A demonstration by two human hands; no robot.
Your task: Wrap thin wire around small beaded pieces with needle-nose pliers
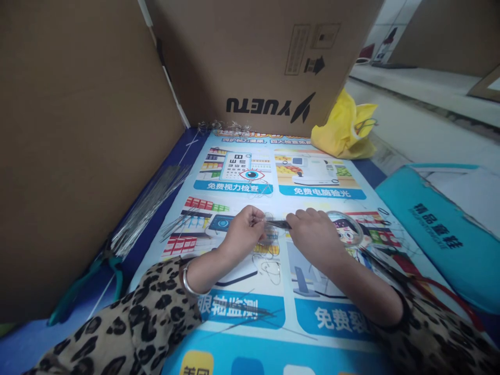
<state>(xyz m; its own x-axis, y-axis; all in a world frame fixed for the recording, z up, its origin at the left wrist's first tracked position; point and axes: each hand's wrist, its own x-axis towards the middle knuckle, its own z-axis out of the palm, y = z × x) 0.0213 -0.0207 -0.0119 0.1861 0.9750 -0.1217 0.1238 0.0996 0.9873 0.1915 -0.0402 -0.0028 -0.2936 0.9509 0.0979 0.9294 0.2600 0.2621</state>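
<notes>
Forearms (361, 286), 2, converging; left hand (246, 229) pinching wire (267, 217), right hand (314, 234), knuckles up, curled round dark tool (279, 224).

Blue tabletop (27, 344) bears poster (242, 338), pliers (105, 256) and probably wires (150, 211).

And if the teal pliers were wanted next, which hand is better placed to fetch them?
Probably the left hand, though also busy: the pliers lie on that side, by the left sleeve. The right hand is farther across and closed around a dark tool.
</notes>
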